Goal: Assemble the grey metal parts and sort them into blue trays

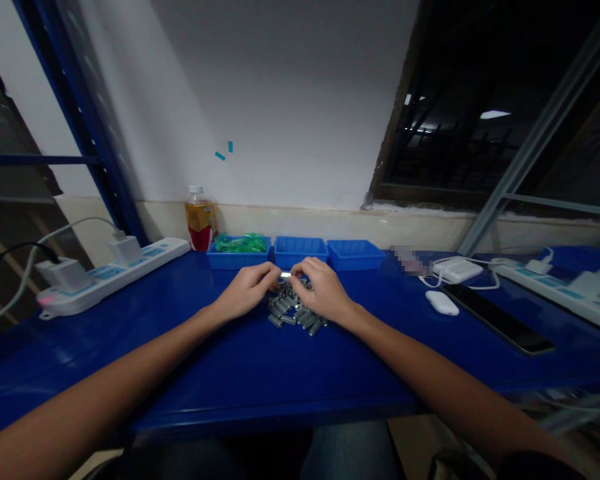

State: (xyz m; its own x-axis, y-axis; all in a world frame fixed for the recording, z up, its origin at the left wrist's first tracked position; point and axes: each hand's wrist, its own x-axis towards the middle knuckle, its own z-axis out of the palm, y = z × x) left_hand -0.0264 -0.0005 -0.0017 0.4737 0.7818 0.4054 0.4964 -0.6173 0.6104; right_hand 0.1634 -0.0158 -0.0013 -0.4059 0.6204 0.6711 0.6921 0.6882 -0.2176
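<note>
My left hand (247, 289) and my right hand (320, 288) meet over the blue table (240, 367), fingers pinched from both sides on one small silvery cylinder (285, 275). Just below them lies a heap of several small grey metal cylinders (296, 315). Behind the hands stand three blue trays in a row: the left tray (215, 259) holds green plastic pieces (240, 243), the middle tray (300, 250) and the right tray (356, 254) show no contents from here.
A drink bottle (201, 225) stands by the wall. A white power strip (105, 277) with plugged chargers lies at left. At right are a white charger box (457, 269), a white oval case (442, 302), a black phone (500, 320) and another power strip (560, 288).
</note>
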